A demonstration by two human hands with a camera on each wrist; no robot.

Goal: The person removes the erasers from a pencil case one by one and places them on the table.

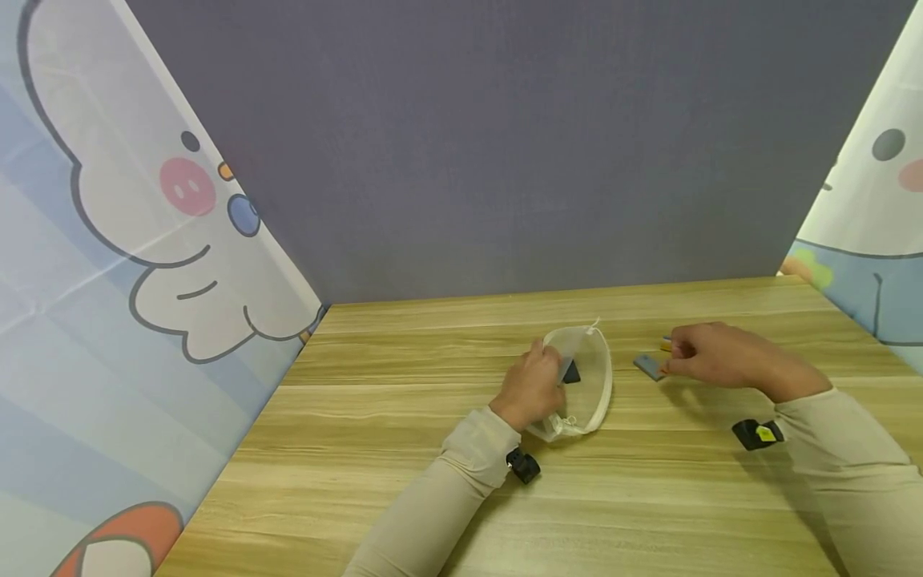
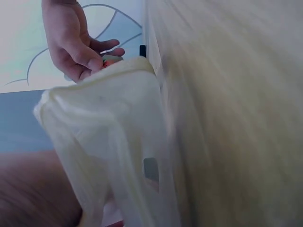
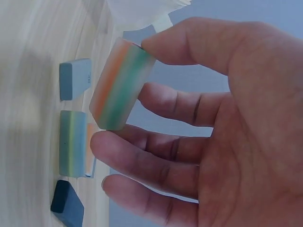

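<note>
In the head view my left hand (image 1: 530, 385) grips the near left side of a white mesh drawstring bag (image 1: 604, 393), holding its mouth wide. Through the mesh shows a small dark block (image 1: 572, 373). My right hand (image 1: 710, 353) is to the right of the bag, a little above the table. Between its thumb and fingers it pinches an eraser with orange, white and green stripes (image 3: 120, 85). Beneath it on the table are a grey-blue eraser (image 3: 75, 79), an eraser with blue and yellow stripes (image 3: 72, 143) and a dark eraser (image 3: 67, 204).
An orange piece (image 3: 89, 146) shows partly behind the blue and yellow eraser. The wood-grain table (image 1: 404, 361) ends at a grey panel (image 1: 534, 160) at the back. Cartoon-printed cloths hang at the left (image 1: 86, 320) and right (image 1: 872, 208).
</note>
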